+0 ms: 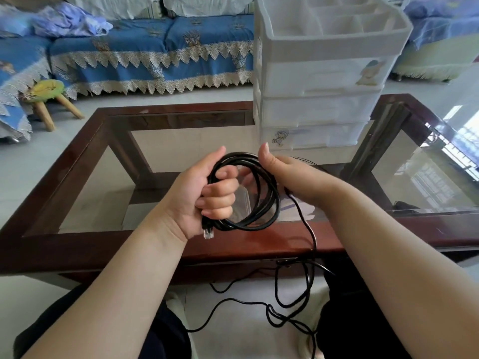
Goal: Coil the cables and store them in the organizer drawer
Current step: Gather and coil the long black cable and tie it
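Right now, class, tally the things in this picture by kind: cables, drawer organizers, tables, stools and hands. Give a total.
Cables: 1, the black network cable, partly coiled
Drawer organizers: 1, the white plastic drawer organizer
Tables: 1, the dark wooden glass-topped table
Stools: 1, the small wooden stool with a yellow-green seat
Hands: 2, the left hand and the right hand
Total: 6

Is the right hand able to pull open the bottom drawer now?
Probably not yet: the right hand is guiding the black cable. The bottom drawer sits just beyond it with nothing between.
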`<state>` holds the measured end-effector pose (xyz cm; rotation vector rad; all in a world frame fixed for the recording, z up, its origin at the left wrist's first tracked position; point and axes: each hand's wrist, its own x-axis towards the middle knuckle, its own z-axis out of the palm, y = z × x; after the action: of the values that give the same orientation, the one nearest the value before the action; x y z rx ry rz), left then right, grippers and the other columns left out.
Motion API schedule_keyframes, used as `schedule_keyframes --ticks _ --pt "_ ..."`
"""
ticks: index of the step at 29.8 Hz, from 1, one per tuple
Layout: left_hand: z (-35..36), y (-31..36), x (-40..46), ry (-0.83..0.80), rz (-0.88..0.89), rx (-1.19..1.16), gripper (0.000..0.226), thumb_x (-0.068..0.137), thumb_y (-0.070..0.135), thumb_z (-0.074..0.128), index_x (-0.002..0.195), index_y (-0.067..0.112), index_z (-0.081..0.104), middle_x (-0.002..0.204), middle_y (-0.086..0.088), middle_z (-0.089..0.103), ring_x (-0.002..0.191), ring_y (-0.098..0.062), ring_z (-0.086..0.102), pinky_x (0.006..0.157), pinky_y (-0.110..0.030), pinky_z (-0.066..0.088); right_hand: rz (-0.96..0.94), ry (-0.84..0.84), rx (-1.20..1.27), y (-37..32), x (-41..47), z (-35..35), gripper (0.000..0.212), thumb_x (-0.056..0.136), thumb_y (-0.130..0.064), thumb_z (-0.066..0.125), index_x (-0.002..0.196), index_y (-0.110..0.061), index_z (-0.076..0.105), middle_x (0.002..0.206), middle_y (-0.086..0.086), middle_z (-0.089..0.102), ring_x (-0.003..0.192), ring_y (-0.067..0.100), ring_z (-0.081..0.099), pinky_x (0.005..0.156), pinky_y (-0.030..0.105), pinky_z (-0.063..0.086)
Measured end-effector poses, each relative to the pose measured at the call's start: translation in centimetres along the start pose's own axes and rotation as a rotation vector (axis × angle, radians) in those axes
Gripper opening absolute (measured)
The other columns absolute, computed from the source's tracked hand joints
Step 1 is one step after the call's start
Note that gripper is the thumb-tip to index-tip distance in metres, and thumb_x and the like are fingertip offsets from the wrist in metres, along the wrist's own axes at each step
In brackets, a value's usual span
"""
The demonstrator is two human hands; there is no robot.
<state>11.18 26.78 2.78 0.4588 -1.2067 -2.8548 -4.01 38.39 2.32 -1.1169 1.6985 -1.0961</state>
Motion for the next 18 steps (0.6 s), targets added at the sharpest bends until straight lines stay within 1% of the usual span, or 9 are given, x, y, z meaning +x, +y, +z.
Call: schedule_keyframes --ticks 1,3,5,7,9,13,15,17,18 --pt "-0.2 0.2 0.0 0.031 0.017 -0.005 0.043 0.093 0.045 0.04 0.058 0.019 0.042 0.035 0.011 0.027 0.03 -0.004 0.009 0.029 -0.016 0.01 0.016 -0.065 0.11 0.2 0.0 0.4 0.069 0.077 -0.071 0.033 0.104 -0.016 0.065 0.093 0.004 0.072 0.092 0.016 0.067 0.086 0.035 0.051" --pt "-0.4 0.6 0.0 0.087 0.042 0.012 0.043 0.092 0.046 0.042 0.058 0.019 0.04 0.035 0.01 0.025 0.025 -0.002 0.015 0.028 -0.015 0.012 -0.039 -0.082 0.243 0.6 0.0 1.7 0.064 0.076 -0.067 0.044 0.105 -0.014 0.062 0.08 0.004 0.07 0.087 0.017 0.068 0.087 0.036 0.049" --pt "-0.3 0.8 0.1 0.119 0.061 0.06 0.043 0.089 0.049 0.045 0.059 0.019 0.038 0.035 0.01 0.023 0.023 -0.001 0.019 0.028 -0.014 0.012 -0.06 0.061 0.276 0.9 0.1 2.8 0.056 0.073 -0.066 0.051 0.095 -0.016 0.063 0.063 0.0 0.065 0.074 0.02 0.066 0.082 0.042 0.048" --pt "-0.2 0.8 0.2 0.113 0.058 0.101 0.045 0.088 0.054 0.045 0.06 0.019 0.036 0.036 0.01 0.023 0.024 -0.001 0.019 0.029 -0.014 0.012 -0.065 0.173 0.264 0.9 0.1 3.4 0.051 0.078 -0.062 0.047 0.084 -0.014 0.06 0.054 0.0 0.061 0.062 0.021 0.064 0.07 0.037 0.05" --pt "-0.2 0.7 0.1 0.079 0.053 0.126 0.048 0.087 0.059 0.044 0.061 0.019 0.037 0.037 0.01 0.024 0.025 0.0 0.02 0.03 -0.015 0.012 -0.074 0.195 0.27 0.8 -0.1 3.4 0.048 0.082 -0.058 0.044 0.08 -0.012 0.058 0.053 0.002 0.06 0.057 0.019 0.065 0.058 0.028 0.049" --pt "-0.3 0.7 -0.1 -0.002 0.068 0.143 0.044 0.086 0.055 0.049 0.062 0.019 0.038 0.038 0.011 0.027 0.026 0.001 0.022 0.03 -0.015 0.014 -0.114 0.135 0.277 0.6 -0.4 2.8 0.052 0.08 -0.061 0.044 0.082 -0.011 0.061 0.063 0.008 0.065 0.064 0.026 0.067 0.067 0.039 0.052" --pt "-0.3 0.7 0.0 -0.019 0.069 0.121 0.043 0.087 0.052 0.049 0.061 0.02 0.038 0.037 0.012 0.028 0.025 0.001 0.023 0.029 -0.015 0.014 -0.119 0.124 0.262 0.3 -0.6 2.1 0.056 0.083 -0.059 0.041 0.089 -0.008 0.064 0.073 0.011 0.07 0.065 0.026 0.067 0.065 0.037 0.055" --pt "-0.4 0.9 -0.1 -0.013 0.087 0.104 0.043 0.089 0.051 0.046 0.06 0.02 0.039 0.037 0.012 0.029 0.026 0.001 0.024 0.029 -0.015 0.015 -0.123 0.143 0.087 -0.1 -0.7 1.3 0.056 0.09 -0.054 0.035 0.091 -0.007 0.067 0.074 0.014 0.071 0.058 0.021 0.065 0.055 0.029 0.053" --pt "-0.6 1.1 -0.1 0.0 0.098 0.099 0.044 0.09 0.051 0.044 0.06 0.02 0.039 0.037 0.012 0.029 0.026 0.001 0.024 0.029 -0.014 0.016 -0.111 0.141 -0.032 -0.2 -0.8 0.8 0.057 0.093 -0.053 0.032 0.084 -0.01 0.068 0.066 0.013 0.069 0.052 0.019 0.062 0.054 0.028 0.051"
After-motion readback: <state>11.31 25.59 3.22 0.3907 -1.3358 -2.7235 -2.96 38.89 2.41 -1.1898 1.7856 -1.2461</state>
